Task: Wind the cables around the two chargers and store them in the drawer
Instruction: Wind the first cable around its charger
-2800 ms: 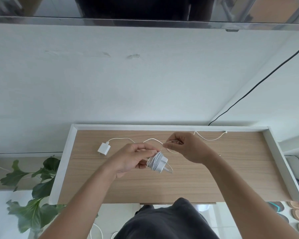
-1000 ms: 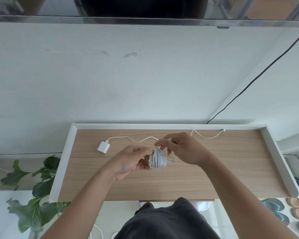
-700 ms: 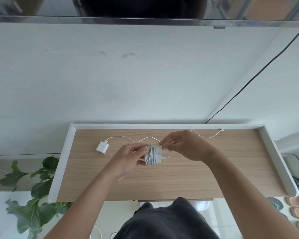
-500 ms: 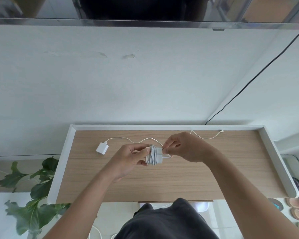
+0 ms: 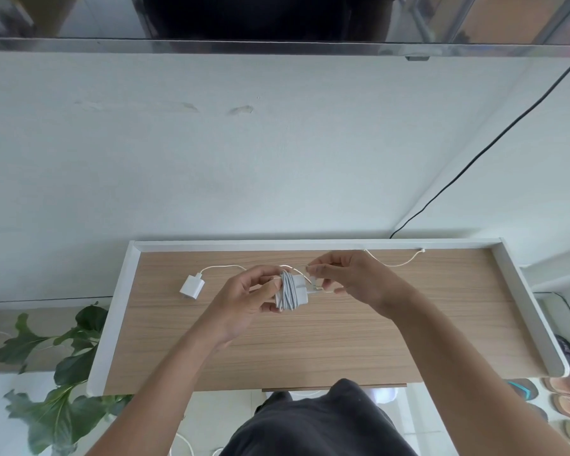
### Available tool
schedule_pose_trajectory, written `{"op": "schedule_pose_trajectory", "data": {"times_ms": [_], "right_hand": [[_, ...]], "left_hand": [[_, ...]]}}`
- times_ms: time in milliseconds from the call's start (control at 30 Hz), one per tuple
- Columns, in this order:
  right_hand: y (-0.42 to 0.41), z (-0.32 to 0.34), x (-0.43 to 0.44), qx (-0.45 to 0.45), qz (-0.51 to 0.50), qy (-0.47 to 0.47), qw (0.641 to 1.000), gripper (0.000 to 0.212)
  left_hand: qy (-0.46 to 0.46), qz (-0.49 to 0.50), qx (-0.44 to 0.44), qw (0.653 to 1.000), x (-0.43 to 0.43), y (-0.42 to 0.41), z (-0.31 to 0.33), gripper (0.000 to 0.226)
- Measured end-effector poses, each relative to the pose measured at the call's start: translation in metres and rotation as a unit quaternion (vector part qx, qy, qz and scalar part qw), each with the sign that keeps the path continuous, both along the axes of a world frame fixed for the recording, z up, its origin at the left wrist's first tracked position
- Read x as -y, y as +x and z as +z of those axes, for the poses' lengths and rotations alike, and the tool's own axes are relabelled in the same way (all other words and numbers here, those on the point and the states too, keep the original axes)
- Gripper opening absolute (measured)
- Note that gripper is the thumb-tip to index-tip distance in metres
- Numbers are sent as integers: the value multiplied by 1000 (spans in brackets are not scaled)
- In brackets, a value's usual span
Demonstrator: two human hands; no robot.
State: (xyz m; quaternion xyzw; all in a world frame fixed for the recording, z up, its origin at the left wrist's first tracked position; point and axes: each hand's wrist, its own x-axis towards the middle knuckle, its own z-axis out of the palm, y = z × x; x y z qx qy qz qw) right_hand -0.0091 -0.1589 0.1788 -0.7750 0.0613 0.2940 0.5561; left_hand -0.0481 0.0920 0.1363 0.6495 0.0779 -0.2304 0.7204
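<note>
Fingertips (image 5: 311,268) of the right hand (image 5: 352,278) pinch together on the loose tail of the cable at the plug end of a white charger (image 5: 292,290), while the left hand (image 5: 247,299) clamps thumb and fingers around that charger's other end and holds it above the wooden tabletop (image 5: 310,340). Grey-white cable coils wrap the charger's middle in a tight band. Both hands meet over the centre of the table, near its back edge. To the left, a second charger (image 5: 192,286) lies flat on the wood, its white cable (image 5: 397,263) unwound: it runs rightward behind the hands and ends near the table's raised white rim (image 5: 310,244) at the back right. Beyond the rim, a leafy plant (image 5: 60,366) stands at the lower left and some shoes (image 5: 566,393) sit on the floor at the lower right
</note>
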Motion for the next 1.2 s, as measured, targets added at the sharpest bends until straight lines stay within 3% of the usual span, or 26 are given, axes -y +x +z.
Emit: {"op": "schedule_pose_trajectory", "data": {"times_ms": [200,500,733,1000,1067,1200], "right_hand": [[0,2,1,-28,45,3,999,23],[4,-4,-14,44,54,21,997,16],[7,-15,-30,81,-24,52,995,15],[8,-6,-41,173,-74,2,982,30],[8,-4,-45,179,-97,4,979,24],[9,-6,-52,176,-113,-9,978,13]], "left_hand": [[3,3,6,1000,-3,4,-6,24],[-11,105,-15,994,3,7,-16,25],[-125,134,-80,980,6,12,-13,32],[-178,163,-48,969,5,16,-5,18],[-185,183,-47,965,7,17,-3,10],[-179,195,-42,963,9,20,-2,14]]}}
